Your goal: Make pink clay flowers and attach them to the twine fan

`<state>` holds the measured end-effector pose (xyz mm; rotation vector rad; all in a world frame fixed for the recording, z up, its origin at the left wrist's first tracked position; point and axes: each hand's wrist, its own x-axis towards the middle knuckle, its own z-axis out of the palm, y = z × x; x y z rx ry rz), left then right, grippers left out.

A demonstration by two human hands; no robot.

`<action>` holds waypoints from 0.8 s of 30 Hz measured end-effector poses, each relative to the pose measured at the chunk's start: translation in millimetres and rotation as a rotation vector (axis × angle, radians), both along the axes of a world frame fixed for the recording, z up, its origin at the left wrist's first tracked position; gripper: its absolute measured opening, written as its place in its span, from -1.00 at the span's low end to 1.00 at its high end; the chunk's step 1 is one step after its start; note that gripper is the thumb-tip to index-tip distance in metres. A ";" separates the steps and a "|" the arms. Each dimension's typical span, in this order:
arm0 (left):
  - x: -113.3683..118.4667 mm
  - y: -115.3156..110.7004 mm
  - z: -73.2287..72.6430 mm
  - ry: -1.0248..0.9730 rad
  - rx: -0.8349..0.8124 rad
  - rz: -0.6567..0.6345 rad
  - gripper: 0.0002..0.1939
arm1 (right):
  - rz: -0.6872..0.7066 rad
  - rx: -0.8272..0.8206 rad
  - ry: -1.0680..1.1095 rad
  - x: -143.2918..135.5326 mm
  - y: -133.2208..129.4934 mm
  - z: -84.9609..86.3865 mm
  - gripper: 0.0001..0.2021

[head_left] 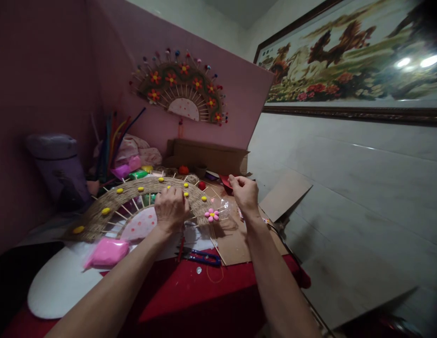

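A half-round fan (135,196), wound in brown twine over thin sticks, lies in front of me. Yellow clay dots (120,190) run along its band, and a pink clay flower (211,215) with a yellow centre sits at its right end. My left hand (172,209) is curled closed over the middle of the band; its fingertips are hidden. To the right, my right hand (245,192) is raised with thumb and forefinger pinched together. Whatever it pinches is too small to make out; a red piece (225,181) shows just behind the fingertips.
Blue-handled thread snips (203,257) lie on the red cloth (190,300). A bag of pink clay (107,252) rests at the left by a white disc (59,286). Cardboard (235,249) lies under the fan's right end. A finished fan (185,87) hangs on the pink board.
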<state>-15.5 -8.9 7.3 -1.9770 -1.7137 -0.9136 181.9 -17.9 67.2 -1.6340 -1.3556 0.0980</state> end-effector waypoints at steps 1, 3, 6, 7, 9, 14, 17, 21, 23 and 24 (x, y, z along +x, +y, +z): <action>-0.2 0.4 -0.9 0.000 0.003 -0.004 -0.79 | 0.000 0.007 0.007 -8.2 -3.7 -2.7 -0.54; -0.5 1.3 -2.6 -0.001 -0.001 -0.008 -0.79 | 0.014 0.010 0.028 -22.7 -8.0 -9.7 -0.55; -0.2 2.0 -4.0 -0.020 0.002 -0.015 -0.80 | 0.060 0.001 0.077 -37.5 -7.5 -21.1 -0.61; 0.2 2.0 -4.0 -0.032 0.013 -0.023 -0.80 | 0.069 0.006 0.070 -40.5 -6.3 -24.6 -0.62; 1.4 1.1 -3.6 -0.056 0.042 -0.051 -0.79 | 0.097 0.018 0.031 -43.8 -3.9 -31.0 -0.67; 4.9 -4.8 -2.6 -0.050 0.077 -0.152 -0.76 | 0.180 0.153 -0.020 -44.7 -7.1 -47.3 -0.72; 7.8 -8.8 -4.4 0.031 0.064 -0.220 -0.84 | 0.219 0.188 -0.004 -44.0 -13.6 -57.7 -0.68; 10.1 -10.3 -8.1 0.100 0.035 -0.224 -0.77 | 0.189 0.214 0.019 -42.9 -17.6 -65.1 -0.67; 9.7 -9.8 -9.1 0.118 0.017 -0.236 -0.76 | 0.149 0.188 0.034 -42.5 -17.2 -65.9 -0.67; 9.3 -9.6 -9.2 0.122 0.010 -0.241 -0.77 | 0.140 0.168 0.045 -42.4 -17.0 -66.1 -0.67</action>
